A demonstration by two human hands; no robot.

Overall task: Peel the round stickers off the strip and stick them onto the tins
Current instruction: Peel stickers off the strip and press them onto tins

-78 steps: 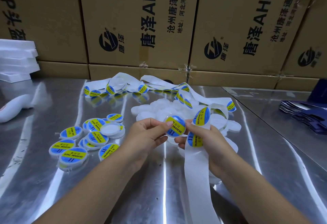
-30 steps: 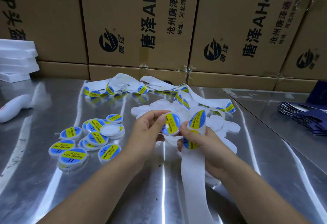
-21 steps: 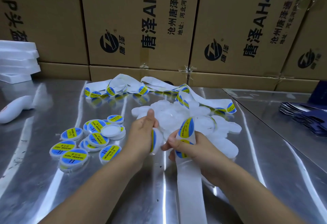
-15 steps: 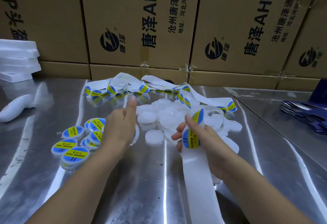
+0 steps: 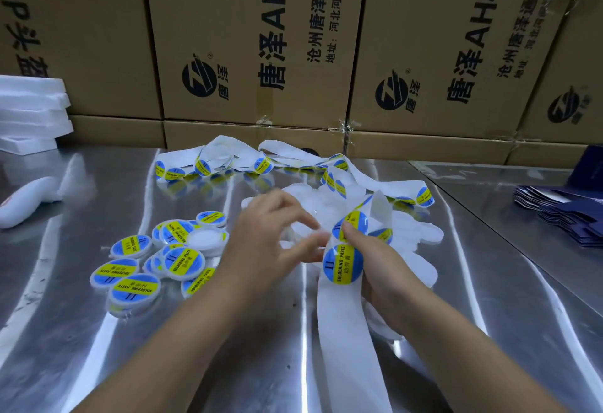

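**Left hand at a bare tin, right hand holding the sticker strip**

Far left: a stack of white foam trays and a white handled object, neither in use.

Next come the labelled tins, clustered on the steel surface. About ten lie face up, plus one blank side up; overlaps make the count rough.

The left hand is over a bare tin with fingers curved round it. It is motion-blurred, so I cannot tell if the grip has closed.

The right hand has its grip pinched on the sticker strip. Its thumb is on the upper sticker. The second sticker is just below, and a third is half hidden beside it.

Roughly seven more stickers show on the strip loops farther back. The bare-tin heap behind the hands is too overlapped to count.

Far right: dark blue flat cartons.

Risks, as judged:
- The upper sticker may crease or fold onto itself when peeled off a limp strip.
- It may land off-centre if the bare tin sits loose in the left grip.
- The trailing strip could drag through the bare-tin heap and scatter it.
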